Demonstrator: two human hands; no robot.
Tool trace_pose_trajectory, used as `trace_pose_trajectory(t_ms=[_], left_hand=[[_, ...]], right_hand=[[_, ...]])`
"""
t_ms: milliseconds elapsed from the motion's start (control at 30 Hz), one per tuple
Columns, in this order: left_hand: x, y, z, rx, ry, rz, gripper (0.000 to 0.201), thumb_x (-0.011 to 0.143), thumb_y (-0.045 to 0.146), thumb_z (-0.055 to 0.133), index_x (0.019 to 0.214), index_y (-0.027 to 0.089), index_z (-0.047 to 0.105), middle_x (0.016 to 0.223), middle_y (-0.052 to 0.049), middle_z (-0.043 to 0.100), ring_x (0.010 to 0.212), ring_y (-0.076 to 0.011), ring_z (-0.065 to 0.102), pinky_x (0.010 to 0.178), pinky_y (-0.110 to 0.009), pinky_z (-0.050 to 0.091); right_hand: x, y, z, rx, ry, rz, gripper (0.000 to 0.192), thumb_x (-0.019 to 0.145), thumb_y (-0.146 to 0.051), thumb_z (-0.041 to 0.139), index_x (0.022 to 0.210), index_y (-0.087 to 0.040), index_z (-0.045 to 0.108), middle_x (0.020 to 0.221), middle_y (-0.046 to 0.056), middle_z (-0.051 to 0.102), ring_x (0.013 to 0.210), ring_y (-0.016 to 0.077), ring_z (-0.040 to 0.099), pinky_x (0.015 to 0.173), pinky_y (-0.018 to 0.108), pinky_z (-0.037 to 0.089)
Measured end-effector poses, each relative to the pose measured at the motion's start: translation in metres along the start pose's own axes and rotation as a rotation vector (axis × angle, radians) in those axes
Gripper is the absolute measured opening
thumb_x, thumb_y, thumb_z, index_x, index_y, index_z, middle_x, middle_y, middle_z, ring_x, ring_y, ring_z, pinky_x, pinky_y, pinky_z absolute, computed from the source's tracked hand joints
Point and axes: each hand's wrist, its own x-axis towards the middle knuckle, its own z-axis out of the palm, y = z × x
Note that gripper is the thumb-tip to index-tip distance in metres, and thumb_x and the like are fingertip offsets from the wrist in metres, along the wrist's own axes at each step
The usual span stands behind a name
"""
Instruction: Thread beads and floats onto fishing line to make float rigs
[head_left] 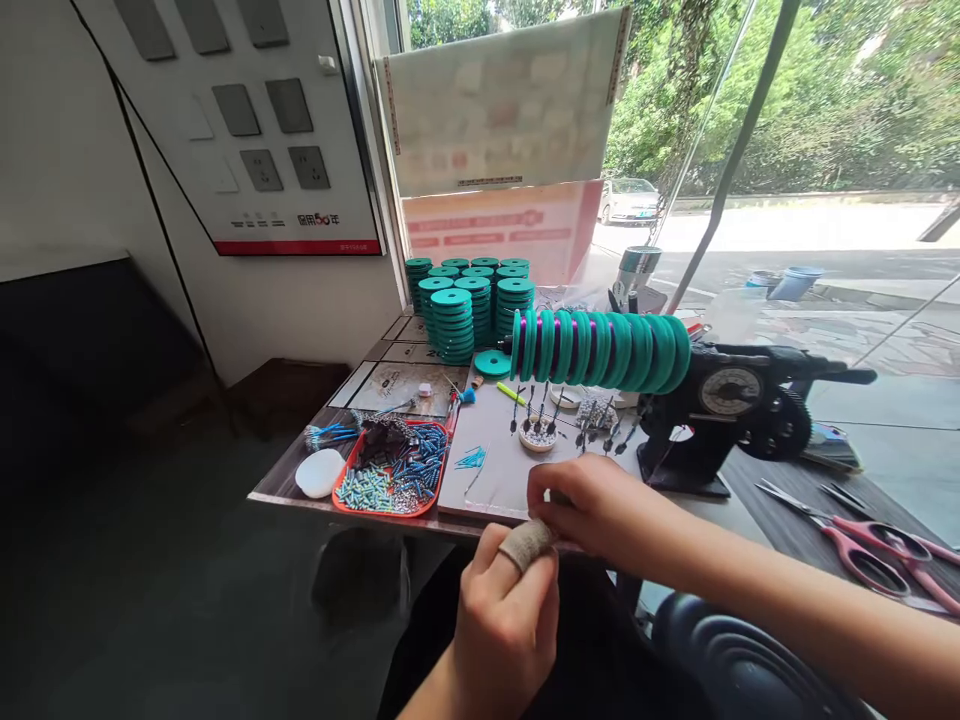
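Observation:
My left hand is closed in front of the table edge, with a grey-beige wrap around one finger. Against its fingertips, my right hand is closed in a pinch. Whatever the two hands hold is hidden by the fingers; only a small dark bit shows at the right hand. Just beyond them on a pale board are a small round dish of tiny beads, several dark-tipped thin pieces and a little bunch of blue pieces.
A red tray of small blue, green and dark parts stands left, beside a white lid. Teal spools are stacked behind. A black winding machine with a dial carries a row of teal spools. Pink-handled scissors lie right.

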Motion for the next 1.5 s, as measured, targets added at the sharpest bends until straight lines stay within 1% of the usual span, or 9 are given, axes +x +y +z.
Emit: trace_pose_trajectory(t_ms=[133, 333, 600, 700, 867, 1000, 1233, 1367, 1500], left_hand=[[0.003, 0.003, -0.003, -0.192, -0.046, -0.185, 0.019, 0.079, 0.014, 0.056, 0.079, 0.022, 0.073, 0.079, -0.009, 0.067, 0.077, -0.0227, 0.056, 0.072, -0.032, 0.043], [0.004, 0.004, 0.002, -0.972, -0.231, -0.933, 0.004, 0.063, 0.015, 0.066, 0.059, 0.014, 0.065, 0.069, -0.002, 0.06, 0.059, -0.0097, 0.046, 0.051, -0.019, 0.03], [0.004, 0.007, 0.007, -1.304, -0.204, -1.271, 0.017, 0.046, 0.013, 0.08, 0.057, 0.012, 0.066, 0.065, -0.002, 0.065, 0.063, -0.0107, 0.057, 0.061, -0.02, 0.041], [0.004, 0.008, 0.007, -1.311, -0.204, -1.297, 0.017, 0.047, 0.013, 0.08, 0.057, 0.012, 0.066, 0.062, -0.001, 0.063, 0.057, -0.0076, 0.053, 0.056, -0.017, 0.038], [0.0, 0.008, 0.011, -1.262, -0.234, -1.341, 0.019, 0.047, 0.014, 0.081, 0.059, 0.011, 0.066, 0.064, 0.0, 0.059, 0.058, -0.006, 0.049, 0.05, -0.015, 0.032], [0.003, 0.009, 0.011, -1.036, -0.291, -1.219, 0.011, 0.054, 0.016, 0.074, 0.06, 0.014, 0.065, 0.067, 0.001, 0.055, 0.061, -0.0083, 0.046, 0.054, -0.018, 0.031], [0.002, 0.015, 0.008, -0.286, -0.278, -0.6, 0.009, 0.072, 0.019, 0.06, 0.063, 0.017, 0.062, 0.075, -0.002, 0.05, 0.067, -0.0154, 0.048, 0.06, -0.025, 0.037], [-0.007, 0.012, 0.009, -0.039, -0.236, -0.333, 0.012, 0.077, 0.016, 0.053, 0.07, 0.017, 0.063, 0.08, -0.005, 0.052, 0.074, -0.0184, 0.054, 0.066, -0.027, 0.042], [-0.011, 0.009, 0.007, -0.005, -0.207, -0.335, 0.012, 0.077, 0.016, 0.054, 0.069, 0.017, 0.063, 0.076, -0.005, 0.051, 0.067, -0.0171, 0.053, 0.058, -0.026, 0.041]], right_hand=[[-0.009, 0.001, 0.001, -0.023, 0.049, -0.018, 0.014, 0.077, -0.012, 0.054, 0.071, -0.018, 0.064, 0.055, -0.002, 0.06, 0.049, 0.0106, 0.051, 0.048, 0.019, 0.035], [-0.076, 0.034, 0.028, -0.247, 0.516, -0.421, 0.024, 0.083, -0.013, 0.051, 0.099, -0.026, 0.064, 0.075, 0.005, 0.068, 0.063, 0.0171, 0.061, 0.062, 0.029, 0.045], [-0.098, 0.047, 0.074, -0.335, 0.463, -0.617, 0.036, 0.081, -0.001, 0.049, 0.11, -0.017, 0.063, 0.073, 0.005, 0.071, 0.059, 0.0173, 0.06, 0.059, 0.033, 0.047], [-0.096, 0.047, 0.082, -0.053, 0.511, -0.519, 0.038, 0.081, -0.005, 0.05, 0.113, -0.021, 0.063, 0.081, 0.006, 0.071, 0.066, 0.0188, 0.06, 0.066, 0.034, 0.047], [-0.096, 0.04, 0.089, 0.83, 0.397, 0.089, 0.01, 0.078, -0.019, 0.064, 0.077, -0.027, 0.07, 0.072, 0.0, 0.064, 0.066, 0.0141, 0.055, 0.063, 0.024, 0.041], [-0.095, 0.035, 0.095, 1.126, 0.208, 0.332, 0.019, 0.077, -0.038, 0.065, 0.071, -0.02, 0.064, 0.056, -0.003, 0.05, 0.053, 0.0102, 0.044, 0.05, 0.021, 0.034], [-0.097, 0.027, 0.099, 1.397, 0.004, 0.471, 0.034, 0.065, -0.049, 0.066, 0.063, -0.018, 0.051, 0.045, -0.008, 0.037, 0.042, 0.0071, 0.031, 0.044, 0.02, 0.026], [-0.099, 0.016, 0.088, 0.842, 0.157, 0.232, 0.016, 0.075, -0.027, 0.06, 0.064, -0.016, 0.057, 0.061, -0.001, 0.051, 0.057, 0.0107, 0.045, 0.053, 0.02, 0.034], [-0.087, -0.001, 0.065, 0.195, 0.195, -0.161, 0.024, 0.081, -0.011, 0.042, 0.065, -0.015, 0.06, 0.061, 0.004, 0.056, 0.053, 0.0114, 0.047, 0.049, 0.02, 0.033]])
